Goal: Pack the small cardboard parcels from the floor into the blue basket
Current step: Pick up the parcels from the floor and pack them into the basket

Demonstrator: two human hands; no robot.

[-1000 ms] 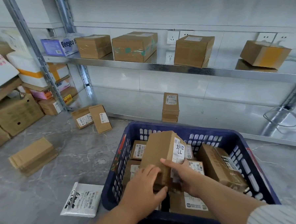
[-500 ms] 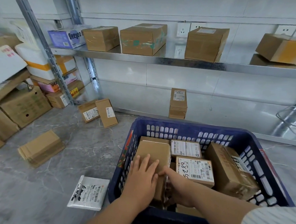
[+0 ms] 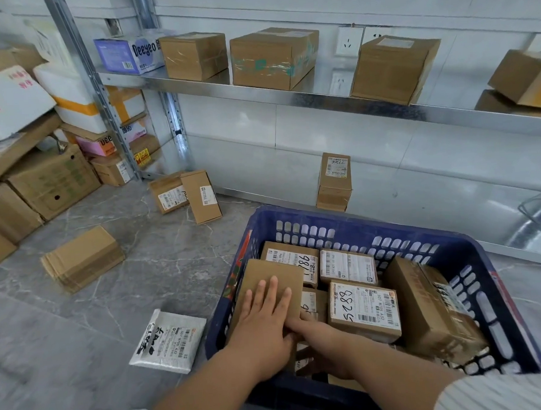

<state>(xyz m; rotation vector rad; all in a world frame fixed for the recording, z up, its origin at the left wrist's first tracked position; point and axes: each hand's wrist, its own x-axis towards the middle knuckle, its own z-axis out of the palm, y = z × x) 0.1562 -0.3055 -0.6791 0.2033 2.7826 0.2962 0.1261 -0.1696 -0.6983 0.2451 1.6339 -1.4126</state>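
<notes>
The blue basket (image 3: 358, 223) stands on the floor in front of me, holding several labelled cardboard parcels, among them one marked 8825 (image 3: 364, 309). A plain brown parcel (image 3: 272, 272) lies at the basket's left side. My left hand (image 3: 265, 318) rests flat on top of it, fingers spread. My right hand (image 3: 320, 337) grips its near right edge, thumb on top and fingers hidden underneath. Small parcels remain on the floor: one at the left (image 3: 82, 258), two by the shelf post (image 3: 201, 196), and a stack against the wall (image 3: 334, 182).
A white mailer bag (image 3: 169, 340) lies on the grey floor just left of the basket. A metal shelf (image 3: 320, 98) with larger boxes runs along the wall above. Big cartons and foam boxes (image 3: 48, 182) are piled at the far left.
The plain parcel, held upright above the basket a second ago, now lies flat at the basket's left side. My left hand has flattened on top of it.
</notes>
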